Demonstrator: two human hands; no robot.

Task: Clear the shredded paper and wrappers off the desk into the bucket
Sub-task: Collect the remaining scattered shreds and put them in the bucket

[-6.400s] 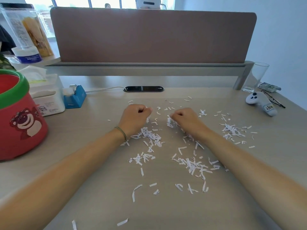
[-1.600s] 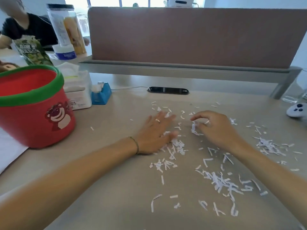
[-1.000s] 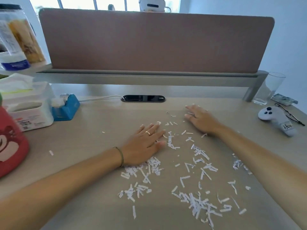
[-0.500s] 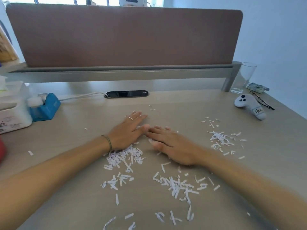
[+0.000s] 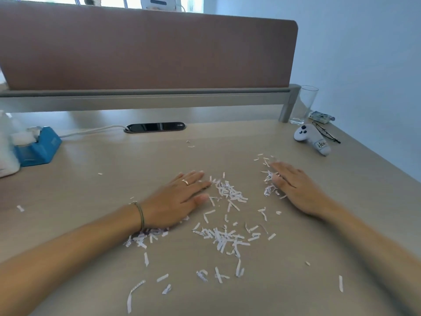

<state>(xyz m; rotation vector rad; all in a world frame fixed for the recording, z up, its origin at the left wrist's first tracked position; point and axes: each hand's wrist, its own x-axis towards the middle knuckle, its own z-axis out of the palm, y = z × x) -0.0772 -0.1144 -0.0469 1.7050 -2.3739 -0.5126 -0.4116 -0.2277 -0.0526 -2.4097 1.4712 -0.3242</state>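
- The left hand (image 5: 175,199) lies palm down on the desk (image 5: 91,201), fingers straight and together, grasping nothing; a ring sits on one finger and a thin band circles the wrist
- Its fingertips point toward 1 o'clock and touch the edge of a heap of shredded paper (image 5: 227,192) lying between the two hands
- More shreds show under the heel of that hand and its wrist, spilling out toward 7 o'clock
- The right hand (image 5: 296,188) also rests flat, fingers released and stretched toward 10 o'clock, holding nothing; its fingertips lie on a small cluster of strips (image 5: 268,179)
- A second, wider scatter of white strips (image 5: 223,238) lies at 6 o'clock from the gap between the hands, with loose single pieces trailing on toward the near edge
- A few stray bits sit far out at 9 o'clock and near the right forearm at 4 o'clock
- The bucket is not in view
- At 10 o'clock from the left hand stands a blue tape dispenser (image 5: 37,145), touching a white container (image 5: 6,151) cut off by the frame's edge
- A black cable port (image 5: 155,127) is set into the top at 12 o'clock, below the brown divider panel (image 5: 148,49)
- At 2 o'clock lie a white controller (image 5: 312,139) with a label, a clear drinking glass (image 5: 304,104) behind it, and a small wrapper (image 5: 321,116) just beside the glass
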